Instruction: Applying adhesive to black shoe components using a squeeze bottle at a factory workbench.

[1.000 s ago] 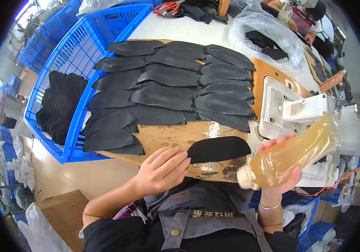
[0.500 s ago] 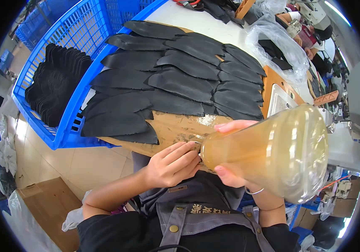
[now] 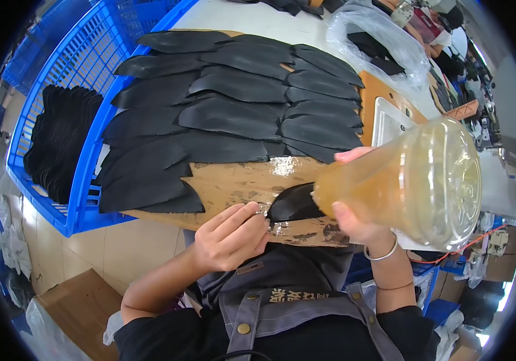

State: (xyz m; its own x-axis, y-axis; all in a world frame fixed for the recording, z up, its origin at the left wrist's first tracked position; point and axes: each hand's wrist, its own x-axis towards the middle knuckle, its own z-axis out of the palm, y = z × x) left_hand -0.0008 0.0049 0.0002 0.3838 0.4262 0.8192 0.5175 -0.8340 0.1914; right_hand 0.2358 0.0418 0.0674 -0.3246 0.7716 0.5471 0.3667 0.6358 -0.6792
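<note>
The bottle [image 3: 414, 180] looks clear, glossy plastic. By the brown board's [image 3: 240, 180] near edge, one black piece [image 3: 297, 203] shines slickly; toward the far edge, overlapping dark pieces [image 3: 234, 117] look nearly matt.

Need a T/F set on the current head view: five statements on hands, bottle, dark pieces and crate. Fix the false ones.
1. The right hand holds a bottle of yellowish liquid. True.
2. The bottle stands upright on the board. False: it is held tilted.
3. The left hand is at the left end of a lone dark piece. True.
4. The blue crate is right of the board. False: it is on the left.
5. The crate holds a stack of dark pieces. True.
</note>
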